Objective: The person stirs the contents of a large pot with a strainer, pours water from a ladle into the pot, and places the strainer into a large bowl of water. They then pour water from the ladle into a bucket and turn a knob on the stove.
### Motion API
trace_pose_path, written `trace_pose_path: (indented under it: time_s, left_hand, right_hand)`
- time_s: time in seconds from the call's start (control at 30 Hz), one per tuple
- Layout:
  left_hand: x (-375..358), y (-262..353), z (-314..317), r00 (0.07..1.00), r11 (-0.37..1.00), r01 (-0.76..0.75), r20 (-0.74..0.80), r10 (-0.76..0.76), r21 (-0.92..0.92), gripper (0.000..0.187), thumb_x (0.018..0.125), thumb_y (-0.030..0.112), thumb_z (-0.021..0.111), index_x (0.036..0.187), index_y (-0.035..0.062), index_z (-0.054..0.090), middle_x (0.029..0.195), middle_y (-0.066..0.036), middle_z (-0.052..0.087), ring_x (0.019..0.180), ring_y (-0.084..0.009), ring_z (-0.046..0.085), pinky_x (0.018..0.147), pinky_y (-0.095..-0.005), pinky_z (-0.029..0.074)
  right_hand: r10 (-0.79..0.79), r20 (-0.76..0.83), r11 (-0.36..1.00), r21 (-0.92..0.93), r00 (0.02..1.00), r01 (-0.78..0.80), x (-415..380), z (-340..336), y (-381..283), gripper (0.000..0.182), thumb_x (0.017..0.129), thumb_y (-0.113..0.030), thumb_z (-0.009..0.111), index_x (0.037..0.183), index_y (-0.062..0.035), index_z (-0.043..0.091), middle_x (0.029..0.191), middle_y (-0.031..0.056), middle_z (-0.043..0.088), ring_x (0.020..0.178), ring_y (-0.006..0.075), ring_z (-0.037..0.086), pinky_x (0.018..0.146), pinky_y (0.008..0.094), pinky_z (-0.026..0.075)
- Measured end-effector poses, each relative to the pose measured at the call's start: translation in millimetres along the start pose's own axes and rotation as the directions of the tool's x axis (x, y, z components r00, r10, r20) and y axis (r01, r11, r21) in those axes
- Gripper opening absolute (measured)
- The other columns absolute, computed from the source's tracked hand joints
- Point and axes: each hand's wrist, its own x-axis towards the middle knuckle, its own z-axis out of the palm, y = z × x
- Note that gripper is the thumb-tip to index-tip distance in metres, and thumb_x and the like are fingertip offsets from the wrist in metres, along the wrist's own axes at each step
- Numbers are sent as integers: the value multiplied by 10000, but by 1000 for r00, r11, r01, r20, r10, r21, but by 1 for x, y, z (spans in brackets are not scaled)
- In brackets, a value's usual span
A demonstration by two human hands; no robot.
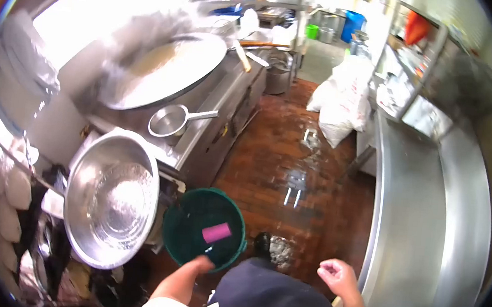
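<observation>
Basin (85, 168): apparently filled shallowly with clear water.
Wok (215, 54): steam given off; pale brownish liquid apparently held.
Saucepan (168, 121): set beside wok; no contents seen.
Left hand (200, 263): placed at near rim of bucket (191, 210); finger state cannot be told.
Bucket: stood near basin; pink cylinder (216, 233) contained; best steadied by rim, kept level.
Right hand (337, 276): fingers loosely curled, nothing seen held.

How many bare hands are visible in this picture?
2: the left hand by the near rim of the green bucket, the right hand near the metal counter.
</observation>
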Motion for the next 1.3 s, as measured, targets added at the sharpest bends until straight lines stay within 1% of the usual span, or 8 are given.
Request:
trace_pose_path:
  time_s: [0.13, 0.17, 0.4, 0.7, 0.77, 1.03, 1.2, 1.3]
  left_hand:
    - [70, 155, 133, 984, 751, 154, 168, -58, -642, 423, 805, 389, 606, 900, -12, 703, 841, -215, 688, 815, -328, 678, 760, -437, 512]
    - [65, 190, 94, 963, 697, 121, 255, 91, -707, 330, 833, 372, 632, 854, 49, 691, 647, -52, 601, 504, -150, 543, 444, -301, 442]
    - [126, 239, -11, 983, 703, 10, 136, 124, -711, 402, 839, 356, 668, 1097, 48, 687, 1026, -125, 702, 938, -237, 668, 871, -347, 516]
    - [116, 195, -7, 908, 607, 370, 135, -396, -703, 424, 826, 381, 640, 1096, 60, 695, 908, -138, 718, 853, -251, 692, 799, -376, 535]
    - [104, 217, -32, 848, 365, 466, 289, -445, -806, 400, 828, 363, 659, 1096, 68, 697, 912, -135, 713, 822, -228, 685, 760, -363, 543]
    - [107, 244, -105, 873, -354, -53, 129, -470, -934, 363, 907, 277, 647, 1194, 59, 602, 1047, -47, 671, 869, -127, 641, 726, -273, 513]
    - [147, 154, -198, 784, -657, -581, -114, -610, -480, 479, 966, 436, 482, 1281, 74, 490, 1157, -113, 617, 986, -239, 638, 820, -384, 539]
    - [195, 100, -236, 749, -715, -638, -17, -662, -285, 769, 926, 537, 477, 1434, 2, 260, 1397, -206, 400, 1275, -344, 447, 1028, -480, 403]
  right_hand:
    - [207, 71, 915, -368, 976, -167, 30, -108, -45, 222, 808, -140, 751, 969, -2, 684, 829, 45, 686, 705, 91, 617, 659, 249, 515]
    - [213, 70, 904, -392, 975, -170, 51, -117, -54, 218, 809, -138, 749, 967, -2, 685, 827, 42, 685, 704, 88, 613, 657, 244, 510]
    - [77, 70, 949, -310, 995, -52, 208, -139, -81, 193, 814, -82, 734, 978, 0, 673, 863, 27, 658, 725, 79, 599, 659, 234, 498]
    - [169, 547, 882, -455, 820, 123, 401, -124, -93, 257, 818, -194, 735, 995, -13, 694, 912, 78, 708, 810, 129, 654, 738, 271, 523]
    - [188, 636, 860, -474, 748, 187, 448, -109, -106, 266, 822, -204, 732, 1002, -12, 692, 916, 84, 709, 819, 136, 657, 750, 279, 526]
    - [274, 903, 845, -390, 330, 366, 575, 36, -133, 303, 875, -272, 684, 1076, -46, 674, 1000, 95, 715, 922, 173, 675, 836, 317, 527]
    - [90, 983, 846, -161, 161, 509, 573, 195, -164, 296, 874, -298, 677, 1038, -52, 676, 953, 93, 714, 892, 179, 676, 821, 328, 526]
    - [26, 997, 845, -61, 73, 531, 570, 290, -184, 296, 871, -301, 673, 992, -31, 685, 917, 103, 714, 839, 176, 671, 782, 326, 525]
